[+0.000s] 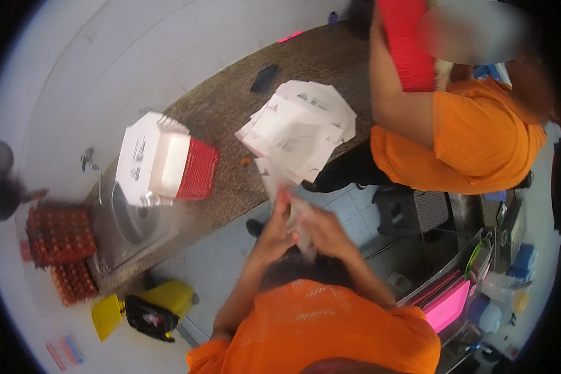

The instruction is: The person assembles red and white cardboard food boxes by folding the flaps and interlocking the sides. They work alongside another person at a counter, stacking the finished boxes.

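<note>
Between my two hands, in front of my body, is a white cardboard box blank (pixel 298 215), smeared by motion. My left hand (pixel 277 232) grips its left side, thumb and fingers closed on it. Against its right side, my right hand (pixel 326 232) is closed too, and somewhat blurred. Just beyond my hands, a loose pile of flat white box blanks (pixel 305 128) with cut corners lies on the counter's edge. To its left stands a nested stack of folded boxes (pixel 196 168), white inside and red outside.
The speckled stone counter (pixel 230 118) curves along the wall, with a dark phone-like slab (pixel 264 78) on it. At left are a steel sink (pixel 134 215) and egg trays (pixel 59 237). A co-worker in an orange shirt (pixel 461 137) holds a red stack (pixel 406 43) at right.
</note>
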`<state>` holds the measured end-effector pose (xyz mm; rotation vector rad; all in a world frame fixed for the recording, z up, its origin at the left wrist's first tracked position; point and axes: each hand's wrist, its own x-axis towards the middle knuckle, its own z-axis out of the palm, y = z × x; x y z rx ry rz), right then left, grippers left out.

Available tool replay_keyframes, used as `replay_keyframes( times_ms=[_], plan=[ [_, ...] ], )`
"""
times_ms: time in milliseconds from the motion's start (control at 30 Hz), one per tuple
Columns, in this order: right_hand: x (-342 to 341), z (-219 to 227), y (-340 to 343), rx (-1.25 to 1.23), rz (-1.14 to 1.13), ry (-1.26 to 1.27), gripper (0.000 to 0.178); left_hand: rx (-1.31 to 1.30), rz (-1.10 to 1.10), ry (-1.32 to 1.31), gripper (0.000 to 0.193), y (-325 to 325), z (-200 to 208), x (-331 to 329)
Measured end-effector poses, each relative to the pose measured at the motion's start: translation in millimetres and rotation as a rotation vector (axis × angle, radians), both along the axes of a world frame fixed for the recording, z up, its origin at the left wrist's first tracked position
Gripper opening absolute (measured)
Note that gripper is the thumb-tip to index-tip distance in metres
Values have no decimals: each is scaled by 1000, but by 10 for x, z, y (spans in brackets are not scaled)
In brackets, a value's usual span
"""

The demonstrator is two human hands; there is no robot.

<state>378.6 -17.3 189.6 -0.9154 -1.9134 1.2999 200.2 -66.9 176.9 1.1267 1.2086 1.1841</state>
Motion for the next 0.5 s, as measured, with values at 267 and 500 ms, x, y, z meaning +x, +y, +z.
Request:
replay_keyframes(
  times_ms=[267, 500],
  plan=[
    [51, 318, -330, 402, 45, -454, 91, -194, 409, -520, 32, 216, 636, 85],
    [-181, 182, -625, -538, -160, 515, 53, -110, 351, -627, 23, 148, 577, -21]
  ],
)
